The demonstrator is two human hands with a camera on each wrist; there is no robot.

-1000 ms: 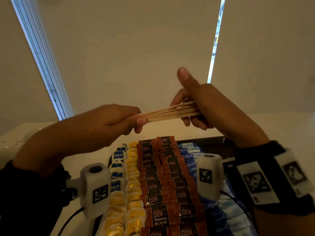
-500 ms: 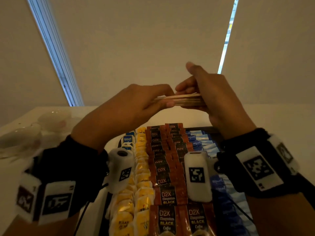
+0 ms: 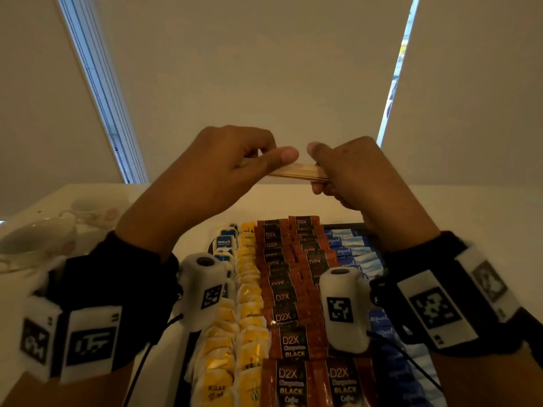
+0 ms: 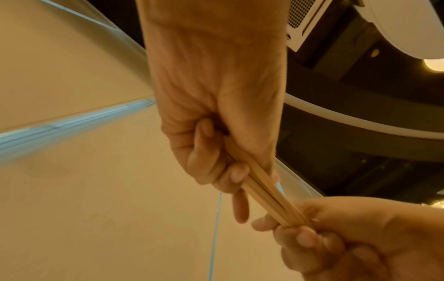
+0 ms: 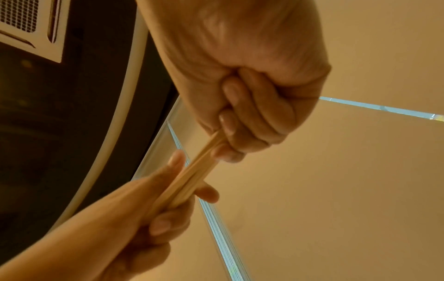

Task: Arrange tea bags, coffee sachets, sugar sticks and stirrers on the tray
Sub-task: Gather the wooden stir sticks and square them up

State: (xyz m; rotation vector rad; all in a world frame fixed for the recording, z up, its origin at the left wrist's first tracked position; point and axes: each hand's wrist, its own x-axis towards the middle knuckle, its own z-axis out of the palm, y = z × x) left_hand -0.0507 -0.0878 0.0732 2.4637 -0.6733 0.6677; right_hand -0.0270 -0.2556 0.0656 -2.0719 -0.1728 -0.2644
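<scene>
- Left hand (image 3: 217,168) curls its fingers (image 4: 204,157) round one end of the wooden stirrers (image 3: 296,172).
- Right hand (image 3: 352,174) grips the other end, fingers clamped.
- The bundle spans between both fists, above the tray (image 3: 357,226).

Can't count the stirrers (image 3: 296,172), both ends of the bundle are buried inside the left hand (image 3: 232,168) and right hand (image 3: 349,174). The tray (image 3: 346,226) mostly hides under packets and wrist cameras, and its near end runs off the bottom edge. The cups (image 3: 44,233) at far left are blurry.
</scene>
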